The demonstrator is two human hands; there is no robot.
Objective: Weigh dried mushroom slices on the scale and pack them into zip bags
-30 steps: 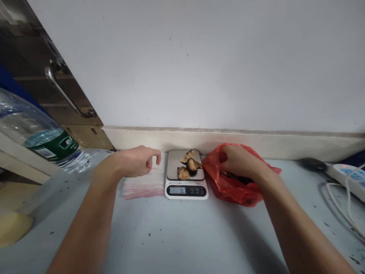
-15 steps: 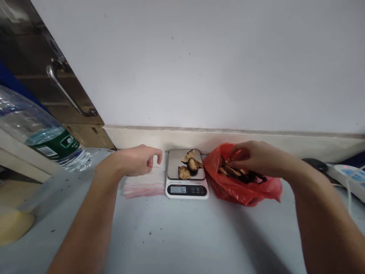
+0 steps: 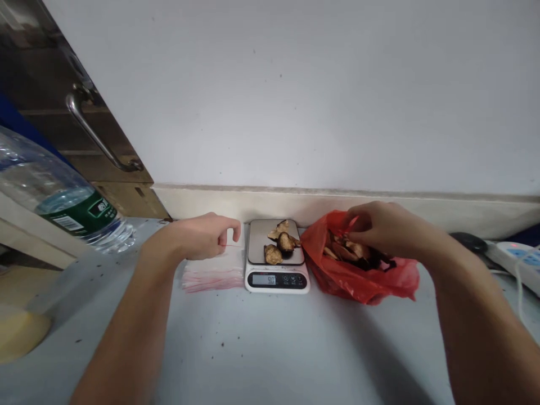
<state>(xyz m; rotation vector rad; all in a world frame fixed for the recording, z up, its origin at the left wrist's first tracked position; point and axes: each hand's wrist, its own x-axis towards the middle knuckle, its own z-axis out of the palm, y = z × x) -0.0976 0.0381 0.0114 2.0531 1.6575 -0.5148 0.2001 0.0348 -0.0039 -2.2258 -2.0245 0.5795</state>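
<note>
My left hand [image 3: 206, 236] rests over a stack of clear zip bags [image 3: 213, 278] with pink-red strips. Its fingers are curled, with a gap between index finger and thumb, and nothing shows in them. Beside the bags stands a white kitchen scale [image 3: 277, 284], its display reading about 9.0. Dried pieces [image 3: 286, 242], dark-skinned and tan inside like dried mushrooms, lie on its plate. To the right, my right hand [image 3: 375, 228] reaches into an open red plastic bag [image 3: 337, 281] of similar pieces [image 3: 343, 251]. Its thumb and index finger nearly meet; what they pinch is hidden.
A large water bottle [image 3: 76, 208] with a green label tilts in at the left, near a metal handle [image 3: 99, 138]. A yellowish round object [image 3: 23, 333] sits at the left edge. On the right are a black object [image 3: 468, 243] and a white power strip [image 3: 521, 259]. A wall [image 3: 304, 112] rises behind the scale.
My right hand has risen slightly inside the red bag, and more of the pale pieces show below its fingers. My left hand and the pieces on the scale have stayed put.
</note>
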